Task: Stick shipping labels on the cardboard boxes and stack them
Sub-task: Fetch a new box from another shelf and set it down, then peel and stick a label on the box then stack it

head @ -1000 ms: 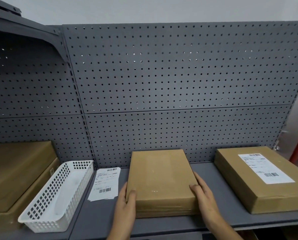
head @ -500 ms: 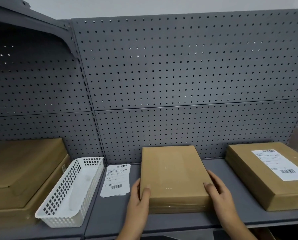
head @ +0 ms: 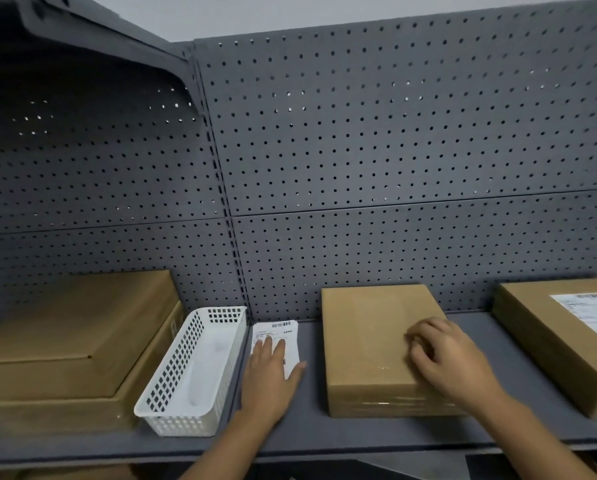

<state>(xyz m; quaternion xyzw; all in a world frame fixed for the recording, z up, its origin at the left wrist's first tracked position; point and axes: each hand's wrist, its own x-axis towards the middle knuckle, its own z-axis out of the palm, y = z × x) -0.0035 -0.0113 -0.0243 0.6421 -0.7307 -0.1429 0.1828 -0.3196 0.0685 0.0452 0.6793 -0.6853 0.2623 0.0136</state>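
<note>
On the grey metal shelf (head: 359,431) in front of me, my left grip (head: 271,379) lies flat on a small pile of white shipping labels (head: 283,332). Its fingers are straight and spread, pressing the paper and clasping nothing. The labels sit on the shelf between a white plastic basket (head: 172,386) on their left and a plain cardboard box (head: 366,341) on their right. No label shows on the top of that box, which lies flat with its far end near the pegboard back wall (head: 394,150).

My right grip (head: 446,358) rests on the top of this plain box, toward its right side. The fingers are loosely curled, with the tips touching the cardboard, and they hold nothing.

Further right, apart from the plain box, lies a second cardboard box (head: 539,341) with a white label (head: 591,313) stuck on its top; the picture's edge cuts it off.

At the far left, beyond the basket, a flat cardboard box (head: 75,323) sits on top of a wider one (head: 144,379).
</note>
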